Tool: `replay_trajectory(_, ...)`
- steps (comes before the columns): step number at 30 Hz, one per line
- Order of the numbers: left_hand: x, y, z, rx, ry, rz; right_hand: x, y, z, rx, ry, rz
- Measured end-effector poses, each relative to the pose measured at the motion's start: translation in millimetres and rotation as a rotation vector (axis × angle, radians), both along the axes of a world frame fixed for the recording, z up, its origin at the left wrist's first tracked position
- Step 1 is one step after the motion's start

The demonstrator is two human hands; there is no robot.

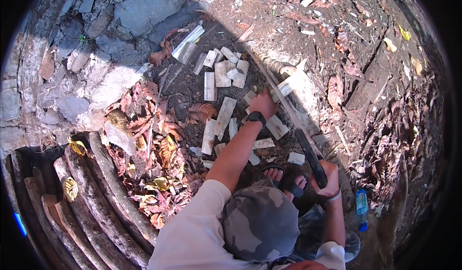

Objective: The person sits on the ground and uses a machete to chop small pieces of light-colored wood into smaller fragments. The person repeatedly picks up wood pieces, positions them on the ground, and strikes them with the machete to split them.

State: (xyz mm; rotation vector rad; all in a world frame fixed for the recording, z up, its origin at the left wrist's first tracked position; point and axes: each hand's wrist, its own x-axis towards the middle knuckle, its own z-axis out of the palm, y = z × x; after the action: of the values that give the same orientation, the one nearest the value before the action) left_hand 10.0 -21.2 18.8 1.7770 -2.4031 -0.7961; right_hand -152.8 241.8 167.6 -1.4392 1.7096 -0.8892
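Machete (308, 149) gripped by right hand (327, 181), left hand (263, 103) steadying wood piece (284, 88) upright

A single view, from a fisheye camera worn on the head, looks almost straight down past the person's own knee and sandalled foot (281, 177) to the ground. The forearms enter from the lower edge. Straight lines bow toward the dark round rim. The split wood pieces (222, 77) lie mid-frame, within arm's reach; a stone wall (72, 53) curves along the upper left and stacked logs (91, 207) fill the lower left. No second view shares the scene.
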Motion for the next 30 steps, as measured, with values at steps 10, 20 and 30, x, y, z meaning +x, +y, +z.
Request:
replay_trajectory(10,-4.3,1.1,4.9,-0.064,0.035,-0.024,-4.2,46.8,-4.3,-0.009,0.003,-0.012)
replay_trajectory(20,-0.1,4.1,-6.8,-0.073,0.053,-0.106,23.3,44.2,-12.5,0.014,-0.144,-0.064)
replay_trajectory(30,-1.4,7.1,-4.5,-0.020,0.055,0.029,16.6,32.9,-9.7,-0.039,0.040,-0.065)
